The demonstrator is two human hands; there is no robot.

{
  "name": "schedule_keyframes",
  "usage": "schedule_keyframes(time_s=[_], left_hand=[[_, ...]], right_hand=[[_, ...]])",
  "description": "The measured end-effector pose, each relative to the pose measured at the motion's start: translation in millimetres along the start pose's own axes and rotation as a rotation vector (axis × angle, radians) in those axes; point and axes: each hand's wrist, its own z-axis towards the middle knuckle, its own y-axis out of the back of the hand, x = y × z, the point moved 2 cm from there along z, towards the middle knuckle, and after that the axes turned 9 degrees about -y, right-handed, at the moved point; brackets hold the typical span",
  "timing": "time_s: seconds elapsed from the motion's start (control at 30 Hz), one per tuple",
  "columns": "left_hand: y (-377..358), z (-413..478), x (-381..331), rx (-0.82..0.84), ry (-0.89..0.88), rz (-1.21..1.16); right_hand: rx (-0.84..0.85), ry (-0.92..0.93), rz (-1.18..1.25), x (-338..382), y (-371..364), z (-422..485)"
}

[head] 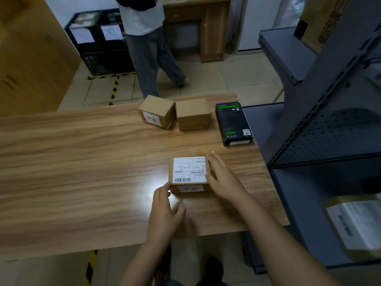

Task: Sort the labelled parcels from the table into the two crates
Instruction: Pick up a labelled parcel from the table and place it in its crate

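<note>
A small cardboard parcel [188, 172] with a white shipping label on top and a handwritten tag on its near side lies on the wooden table [82, 162]. My left hand [165, 211] touches its near left corner with the fingertips. My right hand [223, 178] rests flat against its right side, fingers straight. Two more cardboard parcels stand at the table's far edge: one with a handwritten label [155, 111], one plain [192, 113]. A black box [234, 122] lies to their right. Two black crates [99, 41] with paper labels stand on the floor beyond.
A person [148, 44] stands between the table and the crates. A grey metal shelf rack [321, 131] runs along the right, holding a wrapped parcel [358, 226] low down. Yellow-black tape [113, 89] marks the floor. A wooden desk [206, 27] stands at the back.
</note>
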Motion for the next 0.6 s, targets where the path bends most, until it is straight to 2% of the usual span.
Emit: schedule_keyframes(time_s=[0.13, 0.3, 0.43, 0.6], left_hand=[[-9, -3, -6, 0.079, 0.004, 0.014], [-9, 16, -4, 0.194, -0.016, -0.044], [-4, 35, -4, 0.236, -0.045, -0.112], [-1, 51, 11, 0.264, 0.006, -0.011]], right_hand=[[0.087, 0.018, -0.086, -3, -4, 15], [0.012, -0.03, -0.092, -9, -3, 2], [0.096, -0.022, -0.009, -14, -15, -23], [0.171, -0.008, -0.006, -13, -31, -38]])
